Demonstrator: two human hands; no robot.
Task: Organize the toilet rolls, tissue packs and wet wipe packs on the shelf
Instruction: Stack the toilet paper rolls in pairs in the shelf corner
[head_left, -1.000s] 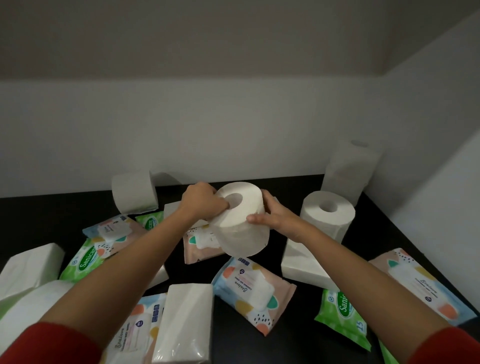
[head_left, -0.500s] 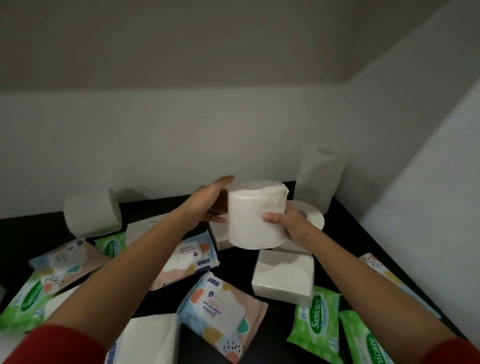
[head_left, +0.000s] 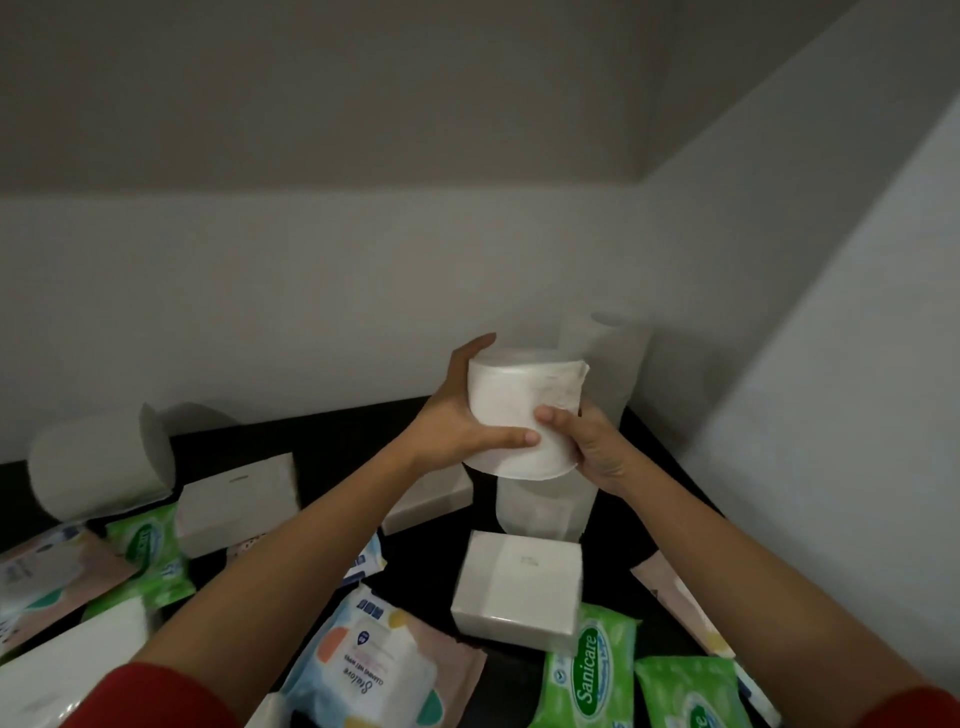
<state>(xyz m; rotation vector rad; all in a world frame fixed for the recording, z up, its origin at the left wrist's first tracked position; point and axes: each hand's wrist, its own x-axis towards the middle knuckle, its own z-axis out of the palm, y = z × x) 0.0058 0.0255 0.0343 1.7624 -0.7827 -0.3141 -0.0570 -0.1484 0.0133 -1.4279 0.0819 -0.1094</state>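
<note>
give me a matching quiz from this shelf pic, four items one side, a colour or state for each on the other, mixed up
1. held toilet roll
2. far-left toilet roll
3. Sanicare wipe pack
4. square tissue pack

a. green wrapper
b. up in the air
c. flat white block
d. tipped on its side

Pairs: 1-b, 2-d, 3-a, 4-c

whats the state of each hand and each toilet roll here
held toilet roll, roughly upright, in the air
left hand, grips the held toilet roll
right hand, grips the held toilet roll
lower roll, standing upright
left roll, lying on its side
corner roll, standing upright
</note>
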